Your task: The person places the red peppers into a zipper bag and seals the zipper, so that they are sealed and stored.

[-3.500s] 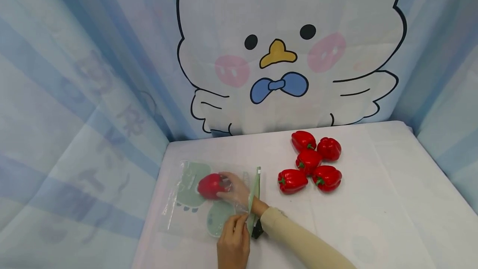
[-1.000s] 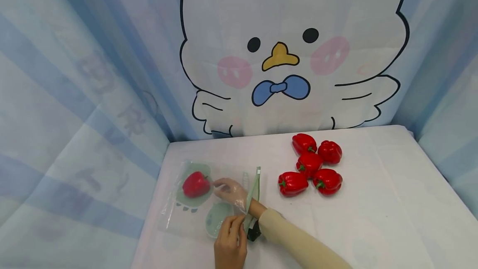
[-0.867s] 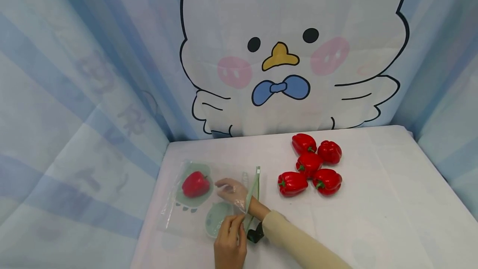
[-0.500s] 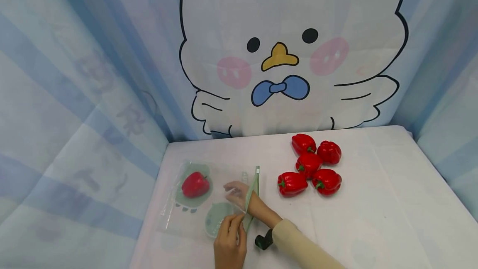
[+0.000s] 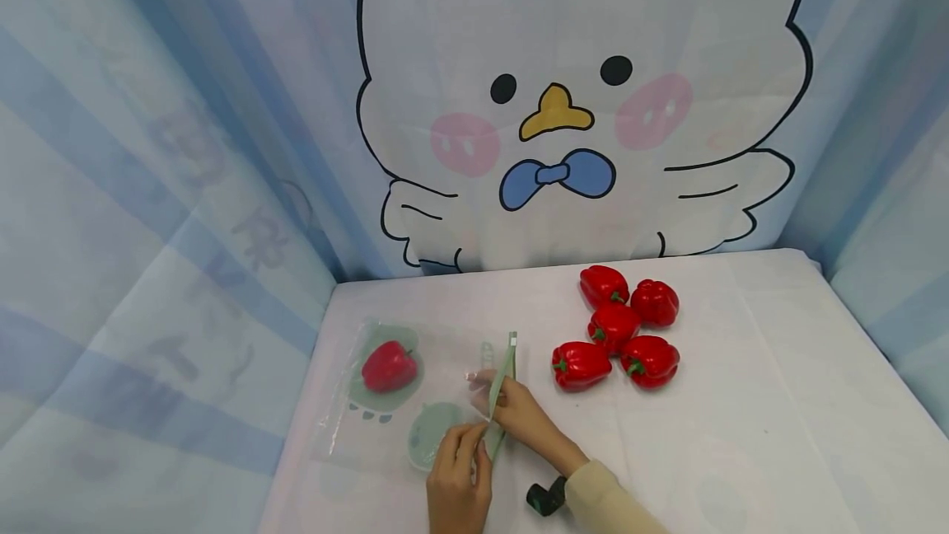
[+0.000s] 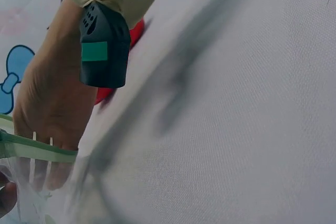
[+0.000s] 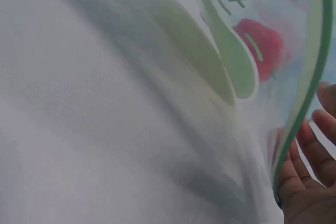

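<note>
A clear zip bag (image 5: 448, 344) with pale green printing and a green zip strip lies on the left of the table. One red bell pepper (image 5: 389, 367) sits inside it, towards the far end from the mouth. My left hand (image 5: 458, 476) pinches the near side of the bag's mouth beside the strip. My right hand (image 5: 519, 412) is at the mouth, its fingertips still inside behind the plastic and nothing held. In the left wrist view the straight fingers of my right hand (image 6: 55, 103) pass behind the green strip (image 6: 39, 149); in the right wrist view, the fingers (image 7: 310, 145) look loosely spread.
Several red bell peppers (image 5: 614, 326) with green stems lie clustered right of the bag. A dark wrist camera (image 5: 546, 497) is strapped under the right sleeve. Printed curtains (image 5: 549, 229) stand along the back and sides of the white table (image 5: 741, 394).
My right hand has let go of the pepper inside the bag and drawn back rightward, most of it now outside the mouth. The left hand keeps its pinch on the bag.
</note>
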Demonstrator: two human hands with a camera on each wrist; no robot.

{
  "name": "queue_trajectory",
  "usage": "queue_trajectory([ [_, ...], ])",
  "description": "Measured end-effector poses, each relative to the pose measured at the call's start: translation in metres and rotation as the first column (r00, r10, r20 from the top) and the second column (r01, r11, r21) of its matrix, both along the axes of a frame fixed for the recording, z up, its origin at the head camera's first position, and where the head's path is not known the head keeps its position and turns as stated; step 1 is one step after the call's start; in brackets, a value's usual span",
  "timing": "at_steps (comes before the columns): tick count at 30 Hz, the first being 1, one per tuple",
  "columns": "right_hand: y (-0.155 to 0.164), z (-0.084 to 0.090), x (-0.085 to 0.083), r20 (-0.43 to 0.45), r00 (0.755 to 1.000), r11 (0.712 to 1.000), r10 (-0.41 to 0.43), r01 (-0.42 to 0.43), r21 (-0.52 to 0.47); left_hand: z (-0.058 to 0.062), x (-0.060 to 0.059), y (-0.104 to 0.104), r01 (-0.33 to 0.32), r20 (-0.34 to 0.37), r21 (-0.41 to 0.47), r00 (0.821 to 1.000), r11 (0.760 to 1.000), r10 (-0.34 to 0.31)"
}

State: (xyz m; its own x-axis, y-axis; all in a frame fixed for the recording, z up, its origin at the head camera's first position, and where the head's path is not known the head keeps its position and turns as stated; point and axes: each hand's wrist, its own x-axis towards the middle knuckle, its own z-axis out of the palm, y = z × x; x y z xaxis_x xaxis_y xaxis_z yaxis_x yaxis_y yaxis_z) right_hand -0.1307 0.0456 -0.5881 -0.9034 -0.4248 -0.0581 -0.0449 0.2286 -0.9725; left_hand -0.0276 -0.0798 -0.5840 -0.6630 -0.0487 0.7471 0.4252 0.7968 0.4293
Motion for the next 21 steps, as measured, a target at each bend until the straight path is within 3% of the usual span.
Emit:
queue_trajectory([
  [3, 0.008, 0.004, 0.005, 0.013, 1.0, 1.0, -0.012, 0.012, -0.004, 0.001, 0.0, 0.001, -0.001, 0.02, 0.005, 1.0, 1.0, 0.001],
  [12, 0.023, 0.013, 0.013, -0.094, 0.988, 0.993, -0.121, 0.121, -0.007, 0.004, 0.0, 0.003, -0.015, 0.096, 0.036, 0.995, 0.999, 0.011],
  [18, 0.034, 0.016, 0.019, -0.108, 0.977, 0.983, -0.182, 0.18, -0.03, 0.003, 0.0, 0.004, -0.017, 0.093, 0.053, 0.996, 0.998, 0.012],
  [21, 0.039, 0.017, 0.024, -0.14, 0.957, 0.967, -0.253, 0.251, -0.035, 0.003, 0.0, 0.004, -0.009, 0.083, 0.06, 0.997, 0.998, 0.004],
])
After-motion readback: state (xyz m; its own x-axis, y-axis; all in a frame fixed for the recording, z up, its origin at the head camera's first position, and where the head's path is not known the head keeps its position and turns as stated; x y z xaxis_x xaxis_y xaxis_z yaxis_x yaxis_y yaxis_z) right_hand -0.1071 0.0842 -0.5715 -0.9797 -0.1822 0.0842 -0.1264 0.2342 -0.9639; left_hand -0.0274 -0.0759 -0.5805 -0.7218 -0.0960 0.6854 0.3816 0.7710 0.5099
